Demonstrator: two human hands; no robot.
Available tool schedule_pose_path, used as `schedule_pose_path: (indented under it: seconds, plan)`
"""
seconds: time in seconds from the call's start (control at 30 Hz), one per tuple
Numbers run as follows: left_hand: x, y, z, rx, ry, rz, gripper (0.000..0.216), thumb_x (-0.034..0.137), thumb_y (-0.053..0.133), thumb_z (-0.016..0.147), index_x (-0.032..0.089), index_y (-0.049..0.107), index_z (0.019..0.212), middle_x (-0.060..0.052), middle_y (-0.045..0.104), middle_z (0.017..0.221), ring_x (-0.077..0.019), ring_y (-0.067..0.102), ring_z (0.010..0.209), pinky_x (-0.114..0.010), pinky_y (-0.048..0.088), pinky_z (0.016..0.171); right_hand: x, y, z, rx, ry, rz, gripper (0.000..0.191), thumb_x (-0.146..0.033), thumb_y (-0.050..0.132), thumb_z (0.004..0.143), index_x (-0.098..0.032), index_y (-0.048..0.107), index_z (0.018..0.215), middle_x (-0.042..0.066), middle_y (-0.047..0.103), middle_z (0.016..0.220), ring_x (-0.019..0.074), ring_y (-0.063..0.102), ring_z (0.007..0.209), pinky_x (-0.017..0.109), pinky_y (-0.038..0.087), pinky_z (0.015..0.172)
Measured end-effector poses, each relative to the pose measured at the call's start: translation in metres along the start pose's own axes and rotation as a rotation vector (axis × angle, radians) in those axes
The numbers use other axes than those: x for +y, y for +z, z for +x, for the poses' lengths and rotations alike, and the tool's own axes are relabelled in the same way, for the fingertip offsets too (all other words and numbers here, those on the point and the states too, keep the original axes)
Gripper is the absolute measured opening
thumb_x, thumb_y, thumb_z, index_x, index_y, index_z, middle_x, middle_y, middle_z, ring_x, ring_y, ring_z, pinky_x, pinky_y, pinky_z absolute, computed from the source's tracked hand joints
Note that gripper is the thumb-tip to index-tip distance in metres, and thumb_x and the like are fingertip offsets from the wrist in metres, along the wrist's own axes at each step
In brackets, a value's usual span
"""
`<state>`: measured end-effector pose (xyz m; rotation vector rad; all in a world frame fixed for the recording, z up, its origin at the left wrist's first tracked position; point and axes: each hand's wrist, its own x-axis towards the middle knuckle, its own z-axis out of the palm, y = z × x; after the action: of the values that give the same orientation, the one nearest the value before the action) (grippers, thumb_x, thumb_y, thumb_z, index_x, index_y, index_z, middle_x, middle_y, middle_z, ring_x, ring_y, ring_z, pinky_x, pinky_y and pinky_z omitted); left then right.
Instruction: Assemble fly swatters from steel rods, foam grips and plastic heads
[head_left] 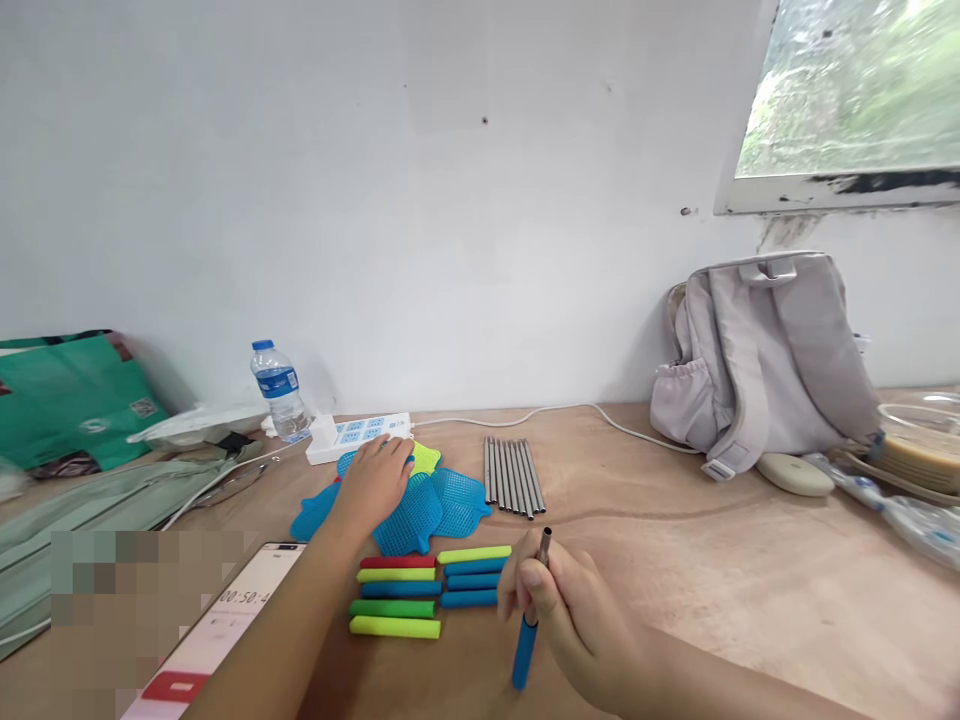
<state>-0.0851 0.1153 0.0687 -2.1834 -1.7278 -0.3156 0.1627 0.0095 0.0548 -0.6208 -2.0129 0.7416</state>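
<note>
Tube (545,543), one, is pinched in the right hand (574,610), a blue sleeve (524,655) on its lower end. Just beyond lie nine loose sleeves (401,590), five in one column, four in another. The left hand (377,482) rests on overlapping mesh heads (459,503), its grip unclear, near roughly eight metal tubes (512,478). One bottle (277,388) stands behind.

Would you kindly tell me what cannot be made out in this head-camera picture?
Head view:
Mesh pieces: partly covered by the left hand, its grip unclear.
Three blue handles: right ends behind the right hand.
Phone: cut off by the bottom edge.
Green bag: cut off by left edge.
</note>
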Motion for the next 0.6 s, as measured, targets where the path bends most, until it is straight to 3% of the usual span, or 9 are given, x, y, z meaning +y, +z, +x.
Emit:
schedule_pose_path:
  seconds: [0.17,0.27,0.33,0.47,0.6]
  plan:
    - [0.002,-0.017,0.002,0.257,-0.028,-0.024,0.024,0.027,0.025,0.089,0.016,0.045,0.095,-0.012,0.048,0.094,-0.0261,0.042,0.092,-0.040,0.034,0.084,0.001,0.005,0.000,0.026,-0.012,-0.009,0.032,-0.030,0.022,0.094,-0.019,0.045,0.075,0.002,0.055,0.069,0.0116,0.050,0.061,0.024,0.038,0.059]
    - [0.009,-0.039,0.001,0.512,-0.067,-0.150,0.019,0.030,0.027,0.088,0.018,0.041,0.092,-0.008,0.045,0.087,-0.0239,0.041,0.084,-0.039,0.035,0.080,0.003,0.007,0.000,0.057,0.001,-0.005,0.032,-0.030,0.021,0.094,-0.020,0.045,0.074,0.002,0.056,0.069,0.0122,0.050,0.063,0.025,0.038,0.061]
    - [0.015,-0.059,-0.002,0.588,-0.055,-0.262,0.017,0.030,0.027,0.088,0.020,0.041,0.086,-0.005,0.044,0.082,-0.0217,0.040,0.081,-0.038,0.035,0.079,0.005,0.009,0.000,0.088,0.011,0.006,0.032,-0.030,0.021,0.094,-0.020,0.043,0.073,0.002,0.057,0.068,0.0130,0.050,0.063,0.026,0.038,0.061]
    - [0.030,-0.096,-0.012,0.530,0.059,-0.510,0.023,0.027,0.024,0.088,0.021,0.042,0.075,-0.002,0.043,0.076,-0.0181,0.041,0.075,-0.033,0.035,0.074,0.008,0.014,-0.001,0.105,-0.006,-0.002,0.031,-0.030,0.021,0.094,-0.020,0.043,0.074,0.003,0.057,0.068,0.0132,0.051,0.063,0.026,0.038,0.061]
    - [0.047,-0.119,-0.026,0.305,0.237,-0.647,0.027,0.028,0.022,0.089,0.021,0.041,0.071,-0.002,0.044,0.074,-0.0169,0.041,0.071,-0.031,0.036,0.068,0.009,0.015,-0.002,0.094,0.012,0.058,0.034,-0.034,0.023,0.094,-0.019,0.042,0.070,0.002,0.054,0.061,0.0111,0.050,0.058,0.024,0.039,0.058]
